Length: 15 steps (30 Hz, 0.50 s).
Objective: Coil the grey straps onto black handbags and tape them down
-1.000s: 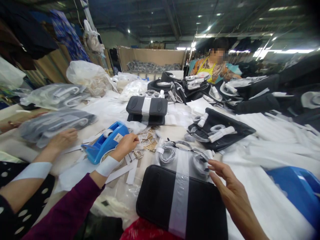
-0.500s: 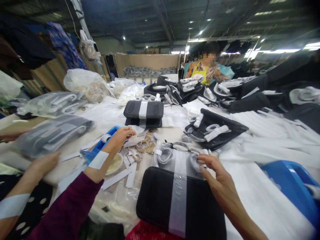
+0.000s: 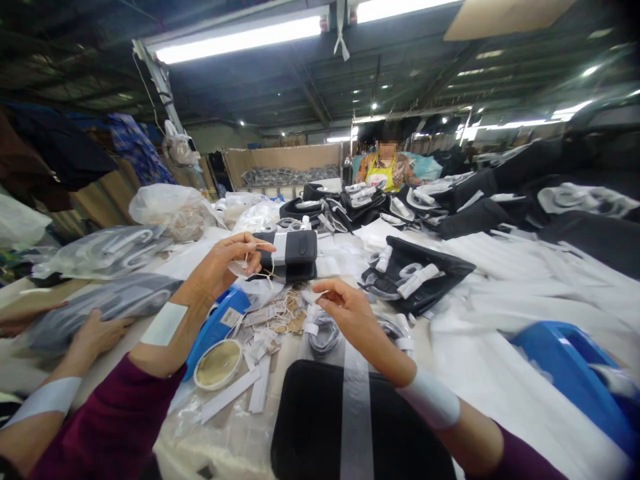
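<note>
My left hand [image 3: 227, 263] is raised over the table, thumb and fingers pinched on a hang tag. The tag's thin looped string [image 3: 271, 270] dangles by the fingertips, and the tag itself is mostly hidden by the hand. My right hand [image 3: 350, 313] hovers to the right with index finger and thumb slightly apart, seemingly holding nothing. Below it lies a black bag [image 3: 315, 413] with a pale band around its middle and a wrapped coiled strap [image 3: 324, 333] at its top edge. Between the hands spreads a pile of tags and strings [image 3: 280, 313].
Left of the pile are a blue bin [image 3: 220, 320] and a round tub [image 3: 219, 363]. A second banded black bag [image 3: 303, 247] lies ahead, another black bag [image 3: 425, 280] to its right. A co-worker's hand [image 3: 100, 330] touches a plastic-wrapped bundle [image 3: 115, 300]. Another blue bin [image 3: 565, 373] stands right.
My left hand has risen from the tag pile with a stringed tag. My right hand has left the near bag's right strap coil and moved left and up. The view has tilted upward.
</note>
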Motion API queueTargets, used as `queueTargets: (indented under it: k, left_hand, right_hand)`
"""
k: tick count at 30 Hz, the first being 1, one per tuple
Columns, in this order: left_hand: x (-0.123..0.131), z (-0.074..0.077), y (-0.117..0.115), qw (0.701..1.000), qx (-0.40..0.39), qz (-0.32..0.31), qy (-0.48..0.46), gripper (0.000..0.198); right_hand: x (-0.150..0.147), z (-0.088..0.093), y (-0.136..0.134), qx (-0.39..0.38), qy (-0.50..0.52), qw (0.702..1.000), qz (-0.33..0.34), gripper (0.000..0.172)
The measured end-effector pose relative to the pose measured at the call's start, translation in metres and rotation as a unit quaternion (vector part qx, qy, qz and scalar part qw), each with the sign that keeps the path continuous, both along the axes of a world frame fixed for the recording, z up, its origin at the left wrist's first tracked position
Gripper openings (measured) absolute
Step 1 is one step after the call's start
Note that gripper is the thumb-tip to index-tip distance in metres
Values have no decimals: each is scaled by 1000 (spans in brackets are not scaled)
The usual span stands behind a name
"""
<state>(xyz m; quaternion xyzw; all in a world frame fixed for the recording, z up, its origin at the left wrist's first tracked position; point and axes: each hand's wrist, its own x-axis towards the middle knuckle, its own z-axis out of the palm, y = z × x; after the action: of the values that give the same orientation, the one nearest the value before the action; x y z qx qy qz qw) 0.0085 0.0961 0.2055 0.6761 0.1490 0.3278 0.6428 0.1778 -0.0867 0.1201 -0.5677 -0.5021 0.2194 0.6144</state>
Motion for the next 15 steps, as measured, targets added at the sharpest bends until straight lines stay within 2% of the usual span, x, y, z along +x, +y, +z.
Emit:
queueTargets:
  k: [3,7,9,12,15]
  left_hand:
    - [11,1,-15,999,7,-29,44,13]
    - [28,-7,-36,997,-36,-21,61,17]
    - [36,-10,-47,996,-73,-24,42,18]
    - [43,-12,-59,993,-117,-29,10,18]
    - [49,-13,-65,989,-140,-46,-10,17]
  right_hand:
    - [-9,13,16,40,57,997,27,23]
    - [-18,24,21,92,92,990,45,22]
    - [-17,23,19,85,99,991,31,21]
    - [-10,15,12,68,86,994,-25,22]
    - [0,6,4,73,-5,995,-66,33]
